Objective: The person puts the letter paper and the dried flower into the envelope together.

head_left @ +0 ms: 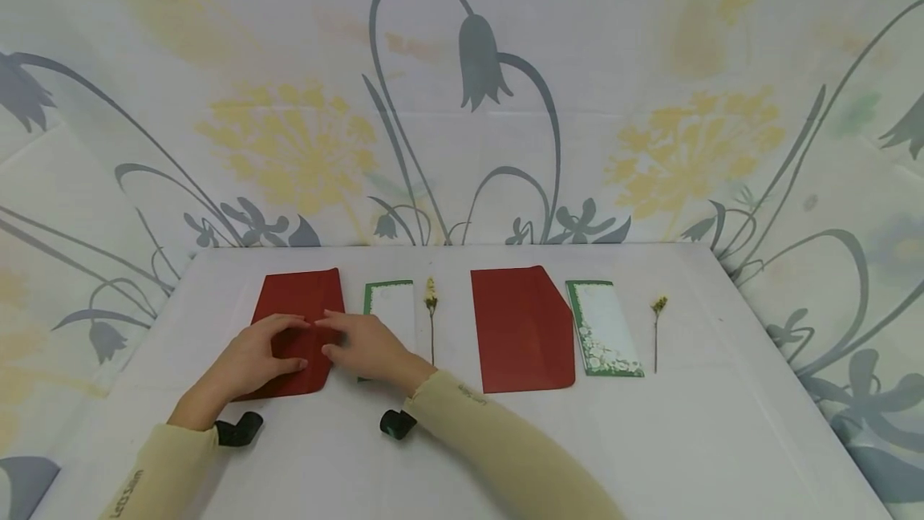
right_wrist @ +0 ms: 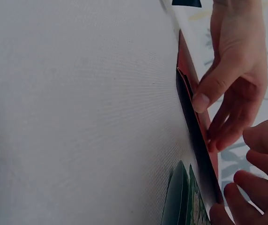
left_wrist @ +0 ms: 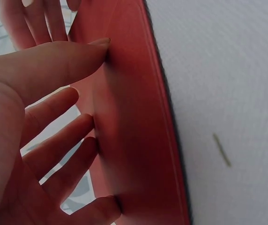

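A red envelope lies flat at the left of the white table. On its surface rest the fingertips and thumb of my left hand, spread apart; the left wrist view shows them touching the red paper. My right hand reaches over a green-bordered card to the envelope's right edge, its loosely bent fingers close to the paper and nothing gripped in them. The lower part of that card is hidden under the right hand.
To the right lie a dried yellow flower, a second red envelope, another floral card and a second dried flower. Black wrist straps show at both sleeves. A patterned cloth stands behind the table.
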The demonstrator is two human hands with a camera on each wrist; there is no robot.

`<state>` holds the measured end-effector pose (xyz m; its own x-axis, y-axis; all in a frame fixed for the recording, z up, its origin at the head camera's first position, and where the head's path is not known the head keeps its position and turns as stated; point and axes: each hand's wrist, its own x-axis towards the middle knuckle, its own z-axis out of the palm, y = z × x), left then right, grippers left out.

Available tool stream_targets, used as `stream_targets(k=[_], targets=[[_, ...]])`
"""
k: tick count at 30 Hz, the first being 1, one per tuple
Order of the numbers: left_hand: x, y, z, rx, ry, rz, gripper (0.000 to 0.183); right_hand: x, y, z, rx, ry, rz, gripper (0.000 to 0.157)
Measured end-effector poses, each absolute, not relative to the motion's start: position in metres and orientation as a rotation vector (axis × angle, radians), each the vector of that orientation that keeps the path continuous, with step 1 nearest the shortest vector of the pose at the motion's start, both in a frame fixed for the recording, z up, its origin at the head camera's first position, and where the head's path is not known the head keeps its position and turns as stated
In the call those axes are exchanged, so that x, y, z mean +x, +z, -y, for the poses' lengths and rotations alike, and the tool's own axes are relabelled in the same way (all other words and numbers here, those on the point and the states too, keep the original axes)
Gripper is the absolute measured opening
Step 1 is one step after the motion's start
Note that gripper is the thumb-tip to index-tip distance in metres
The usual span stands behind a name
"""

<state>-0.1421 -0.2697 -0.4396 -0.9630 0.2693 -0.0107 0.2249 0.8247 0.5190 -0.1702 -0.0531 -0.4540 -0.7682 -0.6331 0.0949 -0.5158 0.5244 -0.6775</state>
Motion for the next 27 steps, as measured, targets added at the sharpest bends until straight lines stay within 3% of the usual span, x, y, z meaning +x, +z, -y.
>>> stream_targets(k=[17,27], targets=[[-0.14,-0.441,0.269,0.442,0.843,-2.921,0.053,-0.157,-0.452,0.072,-1.182,-0.037,-2.793,0.046],[-0.137,-0.441,0.27,0.518,0.779,-2.955,0.048,-0.154,-0.453,0.074,-1.09,0.004,-2.766,0.049]])
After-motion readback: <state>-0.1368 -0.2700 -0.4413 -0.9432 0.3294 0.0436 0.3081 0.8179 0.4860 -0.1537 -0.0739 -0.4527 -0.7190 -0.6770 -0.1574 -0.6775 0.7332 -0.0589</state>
